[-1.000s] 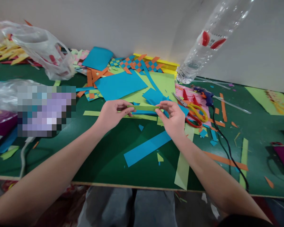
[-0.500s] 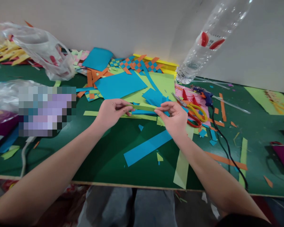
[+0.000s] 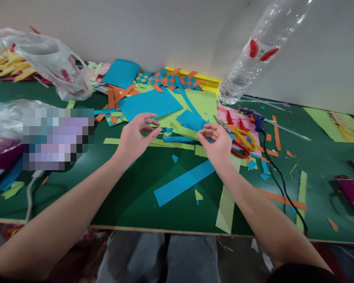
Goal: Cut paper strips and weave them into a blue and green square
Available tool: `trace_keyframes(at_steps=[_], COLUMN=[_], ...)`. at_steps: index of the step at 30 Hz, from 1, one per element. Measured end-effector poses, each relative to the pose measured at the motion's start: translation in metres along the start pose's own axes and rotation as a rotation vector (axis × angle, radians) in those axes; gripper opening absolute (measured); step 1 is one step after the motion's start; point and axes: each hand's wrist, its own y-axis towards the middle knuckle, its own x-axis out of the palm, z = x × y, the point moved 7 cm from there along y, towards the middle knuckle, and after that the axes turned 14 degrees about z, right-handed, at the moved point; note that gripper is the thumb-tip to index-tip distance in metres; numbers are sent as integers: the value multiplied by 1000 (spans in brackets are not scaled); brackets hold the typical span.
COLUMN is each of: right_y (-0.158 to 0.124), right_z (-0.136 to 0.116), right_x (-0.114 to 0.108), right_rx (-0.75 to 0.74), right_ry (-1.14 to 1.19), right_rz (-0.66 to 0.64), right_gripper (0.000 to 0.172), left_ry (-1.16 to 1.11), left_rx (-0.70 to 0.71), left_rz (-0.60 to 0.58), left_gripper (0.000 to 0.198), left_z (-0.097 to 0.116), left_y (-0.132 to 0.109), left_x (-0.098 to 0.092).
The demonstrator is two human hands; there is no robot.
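Note:
My left hand [image 3: 138,135] hovers over the green table with its fingers apart and nothing in it. My right hand [image 3: 217,143] pinches the right end of a green paper strip [image 3: 185,133], whose other end is free. Just below that strip lie a blue paper strip [image 3: 178,139] and a longer light green strip [image 3: 115,141]. Scissors [image 3: 244,139] with yellow and red handles rest right beside my right hand. A wide blue strip [image 3: 183,182] lies nearer the table's front edge. Behind my hands is a blue paper sheet [image 3: 150,103] on light green paper.
A tilted clear bottle [image 3: 253,63] and a blue glue gun [image 3: 255,118] with a black cord stand at the right. Woven orange and blue paper [image 3: 174,80] lies along the wall. A plastic bag [image 3: 56,63] and a blurred-out device [image 3: 59,137] with a white cable are left.
My left hand has let go of the green strip, opened and moved slightly left and up. My right hand still pinches the strip, with little movement.

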Motion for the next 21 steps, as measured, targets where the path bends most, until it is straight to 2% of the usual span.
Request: trace_keyframes(at_steps=[3,6,8,12,21], right_y=[2,2,1,-1,-8], right_z=[5,5,2,-2,-17], right_x=[-1,-2,-2,-2,2], right_rx=[23,4,-40,-134,-306], right_ry=[-21,-32,-47,-88,-113], right_rz=[17,29,30,23,-31], right_gripper=[25,31,34,32,23], left_ry=[194,377,452,507,465], left_rx=[175,321,382,413,390], left_rz=[-32,-163,-235,-303,-302], left_gripper=[34,23,24,31,26], left_z=[7,8,6,2,1], left_y=[-2,-8,-11,-14,-11], left_x=[4,17,23,27,26])
